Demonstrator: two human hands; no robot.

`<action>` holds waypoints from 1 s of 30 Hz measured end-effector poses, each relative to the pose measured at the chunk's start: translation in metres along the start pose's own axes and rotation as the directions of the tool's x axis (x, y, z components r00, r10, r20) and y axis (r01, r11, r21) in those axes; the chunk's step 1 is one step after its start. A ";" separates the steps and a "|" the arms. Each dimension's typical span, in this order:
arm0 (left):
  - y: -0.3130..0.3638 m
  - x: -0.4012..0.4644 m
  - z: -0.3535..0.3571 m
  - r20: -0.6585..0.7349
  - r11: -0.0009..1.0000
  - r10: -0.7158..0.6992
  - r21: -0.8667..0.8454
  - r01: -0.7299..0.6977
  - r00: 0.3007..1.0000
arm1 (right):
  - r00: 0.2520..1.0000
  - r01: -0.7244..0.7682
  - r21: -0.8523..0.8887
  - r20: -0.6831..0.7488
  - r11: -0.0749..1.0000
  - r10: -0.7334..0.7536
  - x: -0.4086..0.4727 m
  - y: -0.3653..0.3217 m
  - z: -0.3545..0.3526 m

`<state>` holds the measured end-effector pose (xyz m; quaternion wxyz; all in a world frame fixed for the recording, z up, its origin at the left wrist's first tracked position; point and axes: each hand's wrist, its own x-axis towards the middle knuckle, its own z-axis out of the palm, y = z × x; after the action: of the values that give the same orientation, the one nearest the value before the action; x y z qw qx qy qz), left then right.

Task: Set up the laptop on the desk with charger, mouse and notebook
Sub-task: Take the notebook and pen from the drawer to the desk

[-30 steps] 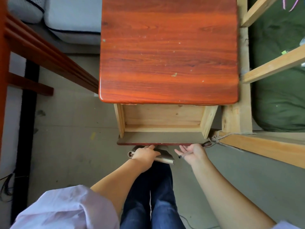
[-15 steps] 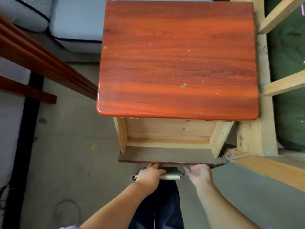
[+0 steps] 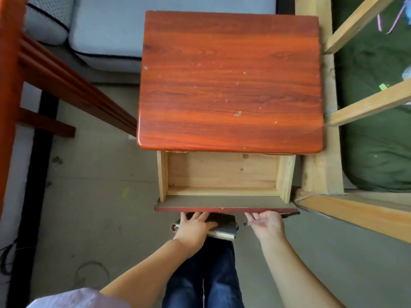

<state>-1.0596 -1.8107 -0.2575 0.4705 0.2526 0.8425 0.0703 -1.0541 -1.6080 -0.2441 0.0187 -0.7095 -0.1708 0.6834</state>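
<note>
Below the near edge of the red-brown desk (image 3: 230,81), pulled well out: a pale wooden drawer (image 3: 222,174) with bare boards inside and a dark red front panel nearest the body. Just under that front edge, left hand (image 3: 195,228) laid palm-down across a dark-covered notebook (image 3: 224,227) — fingers spread over the cover, thumb toward the right, grip loose rather than clenched, book held near the knees and not on the desk. Near the right end of the drawer front, right hand (image 3: 266,223) with fingers curled lightly around a thin dark pen (image 3: 289,214), fingertips touching the underside of the panel; pen lying crosswise, its tip sticking out to the right. Cannot tell how tightly pinched. Desk top bare, only small pale specks on the varnish. Far left, a grey cushion (image 3: 155,25); along the left, a red wooden frame (image 3: 66,78); right, pale timber rails (image 3: 367,101) over green fabric (image 3: 378,141). Near bottom, blue jeans (image 3: 202,274) above grey floor (image 3: 89,196).
</note>
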 end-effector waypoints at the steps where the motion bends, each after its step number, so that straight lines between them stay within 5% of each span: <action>1: 0.002 -0.006 -0.006 -0.018 1.000 0.009 0.000 -0.009 1.000 | 1.000 0.005 -0.002 0.013 1.000 -0.004 -0.010 -0.002 0.001; 10: -0.009 -0.002 -0.122 -0.170 0.990 0.046 0.140 -0.022 0.984 | 0.965 0.053 0.058 0.253 0.997 -0.066 -0.065 -0.037 0.080; 16: -0.020 0.021 -0.159 -0.162 0.978 0.044 0.206 -0.010 0.986 | 0.963 0.017 0.110 0.265 0.994 -0.046 -0.060 -0.052 0.121; 22: -0.003 -0.016 -0.169 0.001 0.992 0.073 -0.101 -0.073 0.997 | 0.944 0.133 -0.285 0.328 0.949 -0.034 -0.083 -0.049 0.099; 24: 0.004 -0.038 -0.185 0.024 0.974 0.116 -0.201 -0.109 0.993 | 0.925 0.243 -0.541 0.380 0.805 -0.023 -0.108 -0.052 0.093; 26: 0.011 -0.066 -0.203 0.003 0.948 0.134 -0.292 -0.127 0.991 | 0.863 0.461 -0.759 0.504 0.460 -0.033 -0.143 -0.057 0.090; 28: 0.013 -0.097 -0.220 -0.059 0.913 0.135 -0.380 -0.147 0.989 | 0.721 0.693 -0.721 0.693 0.005 -0.022 -0.176 -0.059 0.091; 30: 0.006 -0.130 -0.234 -0.126 0.841 0.129 -0.512 -0.176 0.984 | 0.533 0.827 -0.523 0.846 -0.205 -0.009 -0.204 -0.055 0.094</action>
<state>-1.1955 -1.8414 -0.0281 0.4772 0.1786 0.7888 0.3437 -1.1592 -1.6302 -0.0397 -0.2644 -0.1348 -0.8315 0.4696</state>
